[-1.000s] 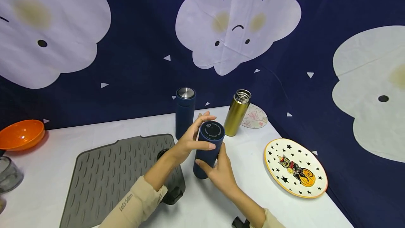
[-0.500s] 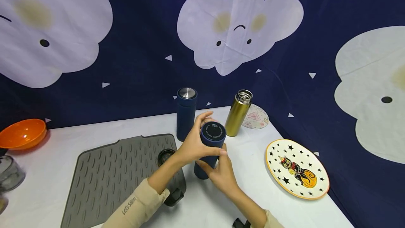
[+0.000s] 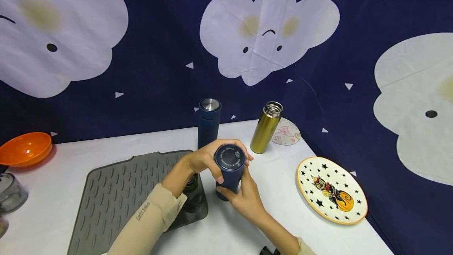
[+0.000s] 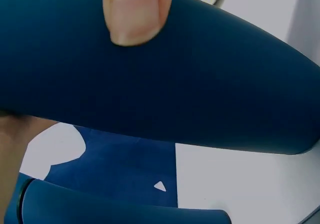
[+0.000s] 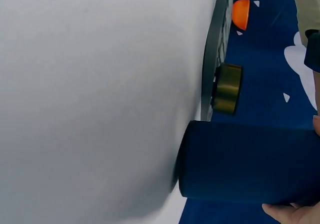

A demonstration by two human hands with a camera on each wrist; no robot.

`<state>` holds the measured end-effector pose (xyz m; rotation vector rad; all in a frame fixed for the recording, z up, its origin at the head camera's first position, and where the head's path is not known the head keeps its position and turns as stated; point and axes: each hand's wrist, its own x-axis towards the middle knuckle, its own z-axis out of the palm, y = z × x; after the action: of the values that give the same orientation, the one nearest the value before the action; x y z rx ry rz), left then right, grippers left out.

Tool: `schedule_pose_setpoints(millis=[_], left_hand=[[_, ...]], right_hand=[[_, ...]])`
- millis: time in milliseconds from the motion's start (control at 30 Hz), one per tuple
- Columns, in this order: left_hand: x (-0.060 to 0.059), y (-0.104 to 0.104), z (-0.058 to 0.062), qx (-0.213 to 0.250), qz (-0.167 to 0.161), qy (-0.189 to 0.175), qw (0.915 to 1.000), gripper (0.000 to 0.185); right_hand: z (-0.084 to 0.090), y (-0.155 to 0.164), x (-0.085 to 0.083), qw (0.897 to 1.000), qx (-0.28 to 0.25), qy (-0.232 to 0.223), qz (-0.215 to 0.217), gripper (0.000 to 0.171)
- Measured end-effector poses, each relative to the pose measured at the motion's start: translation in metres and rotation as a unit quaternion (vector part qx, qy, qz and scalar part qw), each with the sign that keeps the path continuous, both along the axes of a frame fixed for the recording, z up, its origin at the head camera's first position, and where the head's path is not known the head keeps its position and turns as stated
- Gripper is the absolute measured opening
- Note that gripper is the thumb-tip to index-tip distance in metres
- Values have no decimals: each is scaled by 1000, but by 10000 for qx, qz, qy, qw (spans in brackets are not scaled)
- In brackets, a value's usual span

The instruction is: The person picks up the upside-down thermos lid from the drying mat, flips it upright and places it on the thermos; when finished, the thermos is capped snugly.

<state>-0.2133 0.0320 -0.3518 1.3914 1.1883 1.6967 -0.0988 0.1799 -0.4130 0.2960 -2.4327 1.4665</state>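
In the head view, the left hand [image 3: 205, 159] curls its fingers round the cap of the dark blue bottle [image 3: 229, 172], and the right hand [image 3: 245, 200] grips its lower body. The bottle stands on the white table [image 3: 311, 227], just right of the grey mat [image 3: 116, 196].

In the left wrist view, a thumb [image 4: 135, 11] presses on the bottle.

In the right wrist view, fingertips [image 5: 292, 214] touch the bottle near a gold cap [image 5: 227, 88].

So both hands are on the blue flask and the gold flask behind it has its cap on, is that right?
Not quite. The head view shows the left hand and right hand on the blue flask, but the gold flask behind it is uncapped; its steel mouth is open.
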Motion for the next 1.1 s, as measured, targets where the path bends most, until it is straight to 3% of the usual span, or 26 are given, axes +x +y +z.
schedule_pose_setpoints(millis=[100, 167, 233, 300, 433, 600, 667, 733, 833, 1100], left_hand=[[6, -5, 1, -191, 462, -21, 9987, 71], [12, -14, 1, -389, 1125, 2, 9929, 78], [18, -27, -2, -612, 1915, -8, 9796, 84], [24, -45, -8, -876, 2717, 76, 9583, 86], [35, -82, -30, -1527, 3881, 321, 9083, 83], [48, -111, -58, -2545, 4718, 574, 8422, 81], [50, -114, -67, -2789, 4812, 563, 8292, 83], [53, -113, -73, -2969, 4852, 534, 8207, 85], [54, -109, -79, -3096, 4795, 502, 8196, 88], [47, -100, -94, -3189, 4860, 918, 8085, 93]], right_hand=[[-1, 3, -3, 9995, -280, -57, 122, 86], [0, 5, -9, 9983, -541, -149, 126, 83], [3, 8, -18, 9972, -724, -208, -2, 82], [7, 11, -31, 9967, -739, -208, -265, 80], [15, 15, -70, 9949, -650, -69, -763, 80], [21, 16, -120, 9903, -460, -69, -1310, 81], [19, 17, -135, 9892, -358, -140, -1412, 82], [15, 19, -145, 9887, -261, -269, -1453, 83], [9, 21, -152, 9877, -209, -409, -1496, 82], [6, 21, -151, 9888, -218, -529, -1378, 87]])
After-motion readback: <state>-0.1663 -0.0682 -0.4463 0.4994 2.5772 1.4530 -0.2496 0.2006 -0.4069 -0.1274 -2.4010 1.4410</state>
